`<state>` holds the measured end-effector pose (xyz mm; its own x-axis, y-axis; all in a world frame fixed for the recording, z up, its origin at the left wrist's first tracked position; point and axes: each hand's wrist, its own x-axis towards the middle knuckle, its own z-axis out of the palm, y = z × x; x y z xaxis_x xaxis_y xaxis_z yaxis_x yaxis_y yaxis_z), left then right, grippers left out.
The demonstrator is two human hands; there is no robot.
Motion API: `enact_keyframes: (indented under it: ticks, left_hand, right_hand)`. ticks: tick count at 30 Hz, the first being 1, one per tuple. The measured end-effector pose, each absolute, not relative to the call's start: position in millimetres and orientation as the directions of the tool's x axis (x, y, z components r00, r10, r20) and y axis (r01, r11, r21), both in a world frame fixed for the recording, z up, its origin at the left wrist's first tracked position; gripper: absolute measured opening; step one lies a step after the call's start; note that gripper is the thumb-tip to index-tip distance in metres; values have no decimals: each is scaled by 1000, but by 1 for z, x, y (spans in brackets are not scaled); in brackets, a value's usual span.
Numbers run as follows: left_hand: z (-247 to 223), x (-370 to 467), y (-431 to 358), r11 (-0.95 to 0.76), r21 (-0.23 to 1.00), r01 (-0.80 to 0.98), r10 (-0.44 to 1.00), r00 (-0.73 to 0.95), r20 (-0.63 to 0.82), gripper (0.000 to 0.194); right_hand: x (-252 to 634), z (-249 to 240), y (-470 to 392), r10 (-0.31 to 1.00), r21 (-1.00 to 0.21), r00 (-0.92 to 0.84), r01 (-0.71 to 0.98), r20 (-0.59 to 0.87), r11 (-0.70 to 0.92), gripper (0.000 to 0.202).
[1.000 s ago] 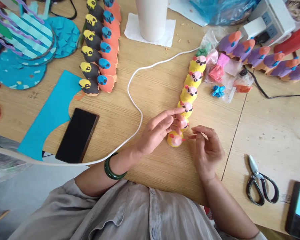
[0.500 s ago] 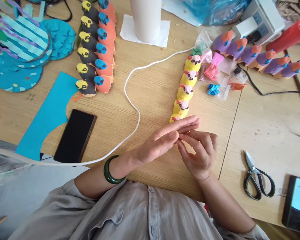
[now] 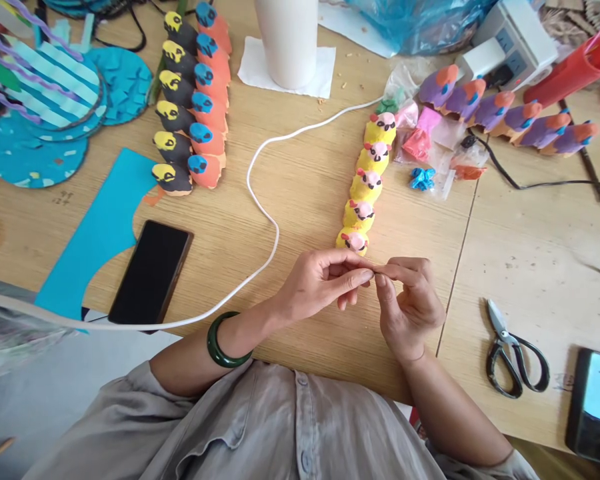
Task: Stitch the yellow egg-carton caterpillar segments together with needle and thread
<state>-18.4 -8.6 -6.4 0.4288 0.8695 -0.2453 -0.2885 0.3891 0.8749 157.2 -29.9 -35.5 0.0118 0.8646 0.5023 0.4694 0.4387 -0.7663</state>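
My left hand [image 3: 325, 283] and my right hand [image 3: 410, 300] meet fingertip to fingertip above the wooden table [image 3: 300, 347]. Both are closed in a pinch at one spot; whatever lies between the fingertips is too small to make out. Just beyond them stands a yellow row of bumps [image 3: 364, 187] with pink, red and black clay details, its near end close to my left fingers. Small bags of pink clay [image 3: 420, 137] and a blue clay bag [image 3: 423, 179] lie at its far right.
Black and orange bump rows [image 3: 210, 100], a phone [image 3: 151, 273] and blue paper [image 3: 97, 233] are left. A white cable [image 3: 250, 173] curves across the table. Scissors [image 3: 507, 347], another phone [image 3: 595, 407] and a purple row [image 3: 507, 110] are right. A white cup [image 3: 290, 47] stands behind.
My left hand's outstretched fingers have curled into a pinch. My right hand has shifted slightly right, its fingertips still against the left ones. The yellow row's near end is now uncovered.
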Motion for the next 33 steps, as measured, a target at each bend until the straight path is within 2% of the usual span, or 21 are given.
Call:
enact_keyframes:
  ticks: [5, 12, 25, 33]
  left_hand:
    - [-7, -21, -7, 402, 886, -230, 867, 407, -288, 34]
    - [-4, -26, -6, 338, 927, -166, 891, 374, -258, 31]
    - [-5, -25, -7, 81, 996, 48, 952, 292, -92, 28]
    - [-7, -24, -5, 36, 998, 48, 956, 289, -48, 26]
  right_hand:
    - [158, -34, -29, 895, -790, -29, 457, 445, 408, 19]
    - [159, -29, -23, 817, -649, -118, 548, 564, 528, 25]
    - [158, -30, -23, 828, -662, -120, 543, 548, 517, 26]
    - [159, -31, -23, 830, -673, -105, 534, 548, 512, 23]
